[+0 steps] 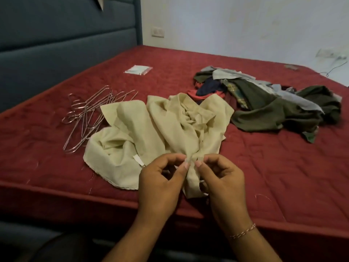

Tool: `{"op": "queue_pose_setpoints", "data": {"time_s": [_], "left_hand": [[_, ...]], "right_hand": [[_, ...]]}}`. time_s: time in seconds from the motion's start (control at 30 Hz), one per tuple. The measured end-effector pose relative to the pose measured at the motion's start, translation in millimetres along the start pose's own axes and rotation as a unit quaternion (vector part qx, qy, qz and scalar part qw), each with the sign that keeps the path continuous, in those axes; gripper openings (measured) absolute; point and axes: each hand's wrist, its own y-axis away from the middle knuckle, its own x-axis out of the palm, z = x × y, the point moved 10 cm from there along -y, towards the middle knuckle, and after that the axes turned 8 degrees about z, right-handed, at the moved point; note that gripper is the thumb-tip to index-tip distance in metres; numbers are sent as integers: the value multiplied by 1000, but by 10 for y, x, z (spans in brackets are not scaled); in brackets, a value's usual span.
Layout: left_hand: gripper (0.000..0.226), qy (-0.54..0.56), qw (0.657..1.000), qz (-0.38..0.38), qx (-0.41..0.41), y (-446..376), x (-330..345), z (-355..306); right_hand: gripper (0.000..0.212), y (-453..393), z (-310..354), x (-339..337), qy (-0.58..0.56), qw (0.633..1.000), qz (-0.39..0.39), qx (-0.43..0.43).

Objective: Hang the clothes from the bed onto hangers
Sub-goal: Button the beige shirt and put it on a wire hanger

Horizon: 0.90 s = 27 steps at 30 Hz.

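A crumpled cream garment (151, 133) lies spread on the red mattress (56, 167) near its front edge. My left hand (160, 186) and my right hand (222, 184) meet over its near end, and both pinch a gathered fold of the cream cloth between thumb and fingers. A bunch of thin metal wire hangers (88, 114) lies to the left, its right side under the garment's edge. A pile of other clothes (264, 103) in olive, grey, navy, red and plaid sits further back on the right.
A small clear plastic packet (138, 69) lies far back on the mattress. A blue padded headboard (56, 35) stands at the left and a white wall (245, 25) behind. A loose wire hanger (334, 69) lies on the floor at the far right.
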Motion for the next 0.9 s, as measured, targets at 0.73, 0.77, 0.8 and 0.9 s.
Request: {"op": "queue_pose_setpoints", "data": {"time_s": [0.73,0.77,0.8,0.9], "left_hand": [[16,-10,999,30,-12,32,47,11],[16,-8,999,33,-13,33,60,11],[16,-8,999,37,-13,36,72,12],[15,-11,999,36,-11,22,38,31]], "right_hand": [[15,20,9,68,45,999,28,-12],[11,17,11,79,37,999,34,-14],[9,16,15,93,30,999,40,-16],[9,21,7,137,27,999,41,-17]]}}
